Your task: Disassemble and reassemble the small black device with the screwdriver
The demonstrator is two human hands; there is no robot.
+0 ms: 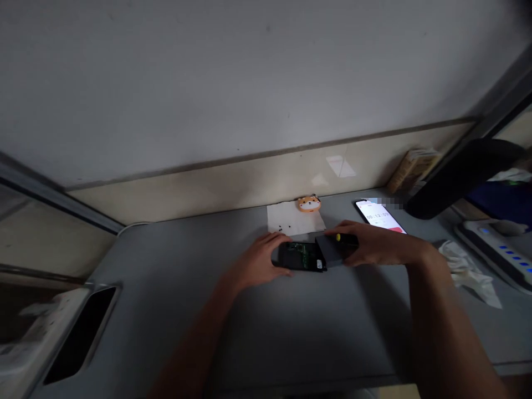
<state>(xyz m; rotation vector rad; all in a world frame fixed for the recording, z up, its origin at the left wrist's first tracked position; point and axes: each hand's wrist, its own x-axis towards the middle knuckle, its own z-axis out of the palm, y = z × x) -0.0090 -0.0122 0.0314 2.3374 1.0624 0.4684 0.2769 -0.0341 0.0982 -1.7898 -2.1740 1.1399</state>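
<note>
As our left hand [268, 255] curls part-closed round the device [300, 256], just this side of the paper [286, 216], and our right hand [353, 242] grips the grey piece [329, 252] and a tool [347, 239], we'd best keep both parts level, forcing nothing near the circuit board [306, 252].

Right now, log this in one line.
left hand: holding black device, green board exposed | right hand: holding dark block, yellow-ended tool | white paper: dark specks
</note>
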